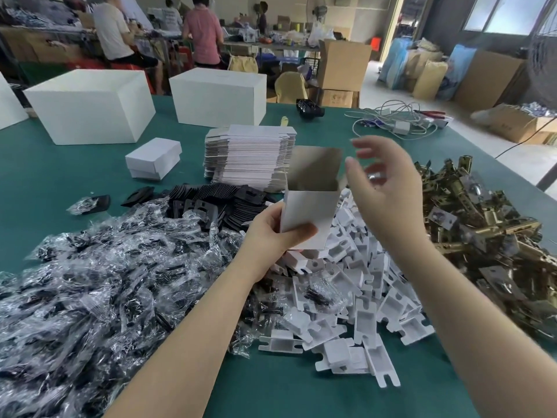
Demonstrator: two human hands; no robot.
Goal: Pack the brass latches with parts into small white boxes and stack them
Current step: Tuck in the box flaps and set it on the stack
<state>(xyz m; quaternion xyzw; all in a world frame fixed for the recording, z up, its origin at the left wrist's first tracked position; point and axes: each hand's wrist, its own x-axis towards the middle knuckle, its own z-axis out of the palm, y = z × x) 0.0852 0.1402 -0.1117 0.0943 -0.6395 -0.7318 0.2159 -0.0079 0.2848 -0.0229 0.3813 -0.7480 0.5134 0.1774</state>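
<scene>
Small white box (307, 218) held upright, mouth open for loading: my left hand (271, 233) pinches it; right hand (382, 182) spread, empty.

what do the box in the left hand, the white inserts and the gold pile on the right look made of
Box: thin matte white cardboard, greyish inside, with folded flaps; the left hand holds it.
Inserts: likely foam or moulded plastic, matte white, thick with cut-out slots.
Latches: metal, shiny brass-coloured finish with bright glints; whether solid brass or plated cannot be told.
</scene>
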